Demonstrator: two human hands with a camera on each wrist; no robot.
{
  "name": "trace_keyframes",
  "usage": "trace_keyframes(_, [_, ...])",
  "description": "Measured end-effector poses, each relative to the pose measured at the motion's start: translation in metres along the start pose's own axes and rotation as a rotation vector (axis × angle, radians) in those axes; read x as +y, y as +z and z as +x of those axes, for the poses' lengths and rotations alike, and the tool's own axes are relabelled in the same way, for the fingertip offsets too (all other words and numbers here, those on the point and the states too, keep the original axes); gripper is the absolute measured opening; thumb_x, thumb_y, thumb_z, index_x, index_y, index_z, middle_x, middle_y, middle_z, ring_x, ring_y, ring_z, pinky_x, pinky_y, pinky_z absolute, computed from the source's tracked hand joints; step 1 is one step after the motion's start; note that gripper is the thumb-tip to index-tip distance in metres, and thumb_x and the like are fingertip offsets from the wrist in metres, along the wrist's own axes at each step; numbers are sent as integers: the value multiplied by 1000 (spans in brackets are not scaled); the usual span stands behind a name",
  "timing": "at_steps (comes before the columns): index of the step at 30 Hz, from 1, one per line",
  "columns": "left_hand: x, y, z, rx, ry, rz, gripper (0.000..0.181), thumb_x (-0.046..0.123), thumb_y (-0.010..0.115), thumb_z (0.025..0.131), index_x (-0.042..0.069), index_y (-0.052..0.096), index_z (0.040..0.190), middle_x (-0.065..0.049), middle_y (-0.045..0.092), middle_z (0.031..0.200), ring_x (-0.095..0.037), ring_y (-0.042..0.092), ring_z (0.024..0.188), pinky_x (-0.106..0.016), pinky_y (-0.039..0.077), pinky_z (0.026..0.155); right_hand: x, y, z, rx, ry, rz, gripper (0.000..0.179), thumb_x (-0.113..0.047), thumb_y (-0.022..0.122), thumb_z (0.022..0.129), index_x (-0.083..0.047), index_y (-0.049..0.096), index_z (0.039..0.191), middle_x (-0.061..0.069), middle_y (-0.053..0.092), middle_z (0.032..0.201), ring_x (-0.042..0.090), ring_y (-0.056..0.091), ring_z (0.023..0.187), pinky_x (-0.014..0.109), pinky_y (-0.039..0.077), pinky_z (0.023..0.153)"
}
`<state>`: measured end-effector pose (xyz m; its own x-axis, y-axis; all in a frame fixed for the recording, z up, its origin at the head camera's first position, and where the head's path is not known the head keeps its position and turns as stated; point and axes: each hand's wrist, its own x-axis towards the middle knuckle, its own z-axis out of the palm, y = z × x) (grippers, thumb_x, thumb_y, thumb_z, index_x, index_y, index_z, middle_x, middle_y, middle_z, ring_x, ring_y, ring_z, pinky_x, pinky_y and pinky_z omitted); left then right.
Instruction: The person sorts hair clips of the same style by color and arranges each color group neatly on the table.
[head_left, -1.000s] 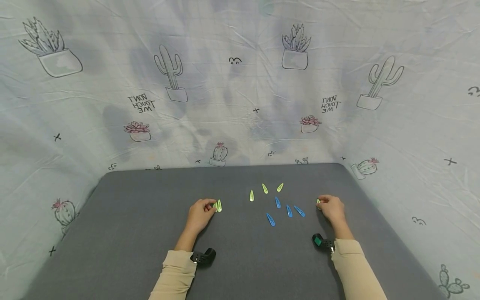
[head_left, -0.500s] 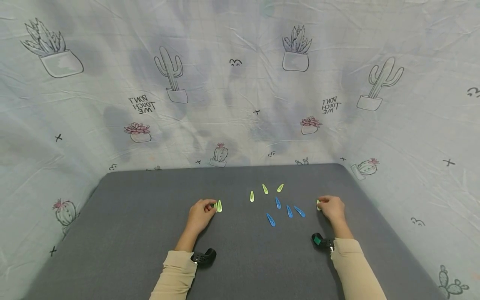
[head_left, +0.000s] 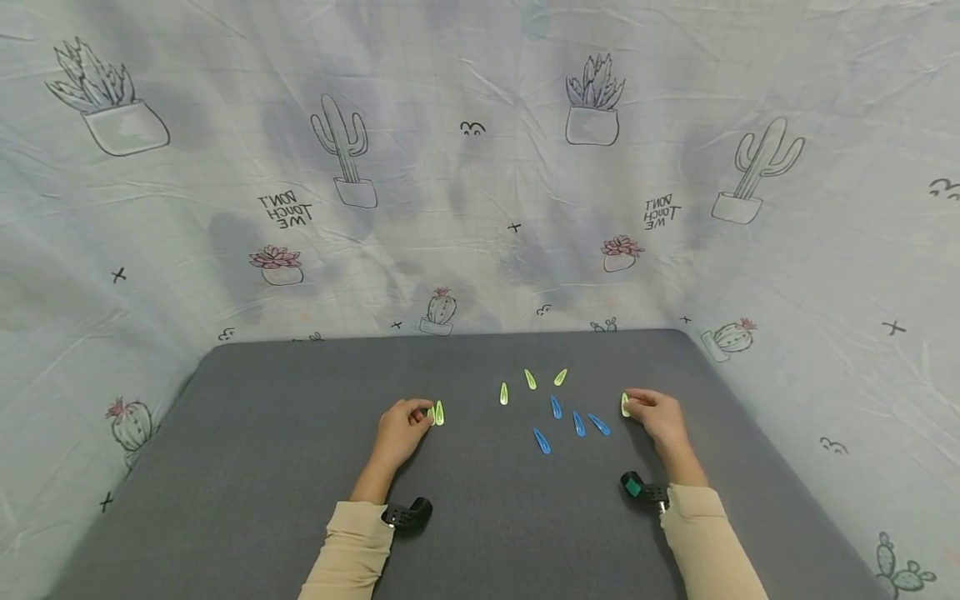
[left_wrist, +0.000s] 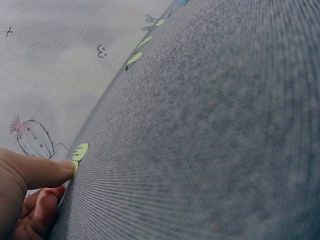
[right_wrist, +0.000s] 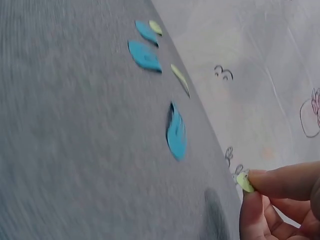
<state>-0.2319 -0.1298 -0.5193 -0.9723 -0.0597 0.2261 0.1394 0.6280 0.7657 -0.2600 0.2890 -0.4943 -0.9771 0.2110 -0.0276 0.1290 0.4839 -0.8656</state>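
Between thumb and fingers my left hand (head_left: 401,429) pinches a yellow-green snap hair clip (left_wrist: 75,168), mostly hidden by the thumb. Another yellow-green hair clip (head_left: 440,412) lies right beside it on the table. My right hand (head_left: 658,414) pinches a yellow-green hair clip (head_left: 625,405) by its side, with a shadow on the cloth below in the right wrist view. Several blue hair clips (head_left: 579,423) lie scattered left of the right hand. Behind them are three yellow-green clips (head_left: 530,379).
The grey cloth-covered table (head_left: 300,467) carries all the clips. A pale cactus-print curtain (head_left: 480,183) rises along its back and sides. Black wrist cameras (head_left: 409,514) are strapped to both wrists.
My right hand has moved a little left with its yellow-green hair clip, which shows more now. The left hand and the clips on the table have stayed in place.
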Motion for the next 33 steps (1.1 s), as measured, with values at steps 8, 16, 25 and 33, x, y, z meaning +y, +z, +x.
trace_keyframes(8, [0,0,0,-1,-5,-2,22,7,70,81,3,71,103,-3,54,75,-11,45,65,-26,36,60,-13,16,-7,-52,-49,98,34,-5,60,90,7,59,122,-4,64,87,-1,56,72,19,49,68])
trace_keyframes(16, [-1,0,0,-3,-2,-4,22,8,70,81,4,71,103,-2,54,76,-11,45,65,-26,35,59,-30,44,-15,-86,-107,128,32,-7,63,89,4,62,120,11,66,97,4,57,77,21,49,69])
trace_keyframes(25, [-2,1,0,-4,6,-12,22,7,70,82,4,71,104,-3,54,76,-12,45,65,-26,35,59,-56,82,-25,-149,-144,212,30,-3,64,87,3,65,116,11,65,93,8,58,77,28,51,74])
trace_keyframes(33, [-3,2,0,-7,-2,2,23,8,70,82,4,71,104,-2,54,76,-12,44,65,-26,35,59,-75,115,-36,-217,-170,295,30,-2,65,86,5,65,115,12,64,93,8,59,79,30,53,77])
